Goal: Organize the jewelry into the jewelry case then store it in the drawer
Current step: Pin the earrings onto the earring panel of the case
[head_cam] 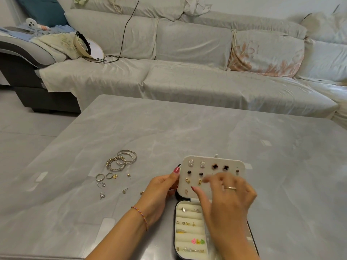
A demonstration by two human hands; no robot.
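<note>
Left grip (161, 186) pinches my white padded earring panel (213, 175) upright over the open black jewelry case (189, 231) on the grey counter (169, 128) — right grip (225, 194), fingers loosely spread, touches its studs.

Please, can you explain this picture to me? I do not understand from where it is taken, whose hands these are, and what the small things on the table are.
There is no machine here. A person wears a camera on the head, so the single picture looks forward and down at their own hands. They sit at a grey table, with a covered sofa behind it. An open jewelry case lies near the person; its cream rolls hold rings and small earrings. The left hand holds the edge of the white earring panel, which stands up from the case. The right hand reaches over this panel; it is blurred, so whether it holds something cannot be told. Loose bangles, rings and earrings wait on the table to the left.
</note>
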